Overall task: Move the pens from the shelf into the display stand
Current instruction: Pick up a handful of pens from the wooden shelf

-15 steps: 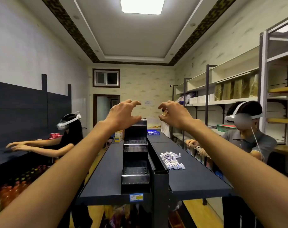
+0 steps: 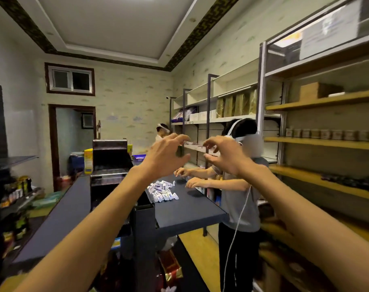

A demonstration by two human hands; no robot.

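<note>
My view has swung right since half a second ago: the pens [image 2: 162, 191], a white heap on the dark shelf [image 2: 192, 209], now sit at centre frame rather than lower centre, and the display stand [image 2: 108, 163] has slid to centre left. Both hands stay raised above them; my left hand [image 2: 165, 157] and right hand [image 2: 225, 155] have fingers spread and curved, holding nothing. I judge no pen moved yet, so reaching down to the heap comes next. A person in a grey shirt [image 2: 238, 199] stands just right of the shelf, their hands resting near the pens, which could crowd my reach. Stocked wall shelves [image 2: 318, 142] fill the right.
</note>
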